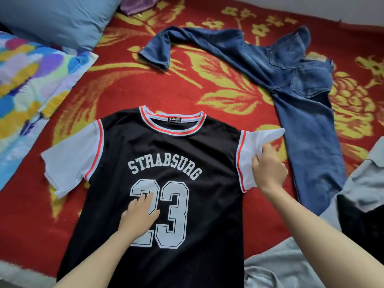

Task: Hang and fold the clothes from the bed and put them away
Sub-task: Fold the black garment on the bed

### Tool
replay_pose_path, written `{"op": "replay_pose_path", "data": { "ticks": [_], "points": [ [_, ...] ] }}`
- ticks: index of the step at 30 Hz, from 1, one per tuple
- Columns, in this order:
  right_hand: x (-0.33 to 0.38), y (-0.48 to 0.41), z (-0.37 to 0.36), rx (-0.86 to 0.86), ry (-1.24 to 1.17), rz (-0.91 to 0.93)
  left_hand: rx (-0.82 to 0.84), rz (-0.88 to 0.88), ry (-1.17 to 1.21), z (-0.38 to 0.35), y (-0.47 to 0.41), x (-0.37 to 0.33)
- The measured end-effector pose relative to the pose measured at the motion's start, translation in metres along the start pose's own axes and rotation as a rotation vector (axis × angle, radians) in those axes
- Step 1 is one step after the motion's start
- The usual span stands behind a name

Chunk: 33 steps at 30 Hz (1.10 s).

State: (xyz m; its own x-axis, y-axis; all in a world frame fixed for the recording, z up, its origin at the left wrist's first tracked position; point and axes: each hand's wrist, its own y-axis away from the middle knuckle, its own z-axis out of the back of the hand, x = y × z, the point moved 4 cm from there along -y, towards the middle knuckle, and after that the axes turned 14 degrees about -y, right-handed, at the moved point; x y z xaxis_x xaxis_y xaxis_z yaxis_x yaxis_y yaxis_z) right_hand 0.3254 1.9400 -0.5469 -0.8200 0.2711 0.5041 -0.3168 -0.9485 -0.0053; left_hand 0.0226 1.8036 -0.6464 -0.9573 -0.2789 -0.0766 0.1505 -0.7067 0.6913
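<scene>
Pinching white sleeve (264, 138) with right grip (268, 166); pressing jersey (166, 146) face-up on bed (145, 90) under flat open left grip (140, 213). Fold sleeve inward toward left grip, keep chest pinned, crease along striped seam (239, 163).

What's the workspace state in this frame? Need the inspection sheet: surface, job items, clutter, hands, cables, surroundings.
Surface: red bed cover with a yellow floral print; the garments lie on it.
Job's things: black jersey laid flat, front up, printed "STRABSURG 23"; blue jeans sprawled unfolded beyond it; grey garment crumpled at the right edge.
Clutter: purple cloth at the top edge, partly out of frame.
Grippers: left hand flat on the jersey's number; right hand pinches the white sleeve on its own side, bunching it.
Cables: nothing seen.
Surroundings: blue pillow and multicoloured pillow at left; pale wall at top right.
</scene>
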Motion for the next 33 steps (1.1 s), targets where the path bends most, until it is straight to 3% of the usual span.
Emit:
{"op": "replay_pose_path", "data": {
  "ticks": [3, 6, 7, 11, 13, 17, 19, 21, 25, 30, 32, 33],
  "points": [
    [0.036, 0.035, -0.035, 0.266, -0.016, 0.197, -0.023, -0.017, 0.053, 0.006, -0.004, 0.009],
    [0.051, 0.069, -0.077, 0.751, -0.224, 0.11, -0.043, -0.069, 0.106, 0.014, -0.006, 0.015],
    [0.051, 0.079, -0.087, 0.831, -0.268, 0.072, -0.071, -0.076, 0.146, 0.019, -0.007, 0.018],
    [0.029, 0.094, -0.106, 0.713, 0.12, 0.124, -0.402, 0.038, 0.177, 0.048, -0.012, 0.055],
    [0.02, 0.1, -0.124, 0.806, 0.311, 0.09, -0.508, 0.204, 0.216, 0.059, -0.02, 0.093],
    [0.029, 0.098, -0.125, 0.696, 0.291, 0.05, -0.495, 0.588, 0.576, 0.069, -0.034, 0.146],
    [0.063, 0.102, -0.133, 0.643, 0.29, 0.18, -0.45, 0.784, 0.896, 0.066, -0.047, 0.178],
    [0.095, 0.107, -0.148, 0.677, 0.283, 0.251, -0.415, 0.869, 1.212, 0.062, -0.061, 0.198],
    [0.165, 0.115, -0.174, 0.695, 0.214, 0.34, -0.266, 0.963, 1.392, 0.06, -0.078, 0.229],
    [0.215, 0.13, -0.201, 0.715, 0.053, 0.322, -0.104, 0.823, 1.482, 0.065, -0.096, 0.251],
    [0.225, 0.132, -0.206, 0.709, 0.019, 0.31, -0.115, 0.739, 1.477, 0.08, -0.098, 0.246],
    [0.226, 0.133, -0.206, 0.7, -0.002, 0.292, -0.214, 0.697, 1.42, 0.094, -0.094, 0.245]
  ]
}}
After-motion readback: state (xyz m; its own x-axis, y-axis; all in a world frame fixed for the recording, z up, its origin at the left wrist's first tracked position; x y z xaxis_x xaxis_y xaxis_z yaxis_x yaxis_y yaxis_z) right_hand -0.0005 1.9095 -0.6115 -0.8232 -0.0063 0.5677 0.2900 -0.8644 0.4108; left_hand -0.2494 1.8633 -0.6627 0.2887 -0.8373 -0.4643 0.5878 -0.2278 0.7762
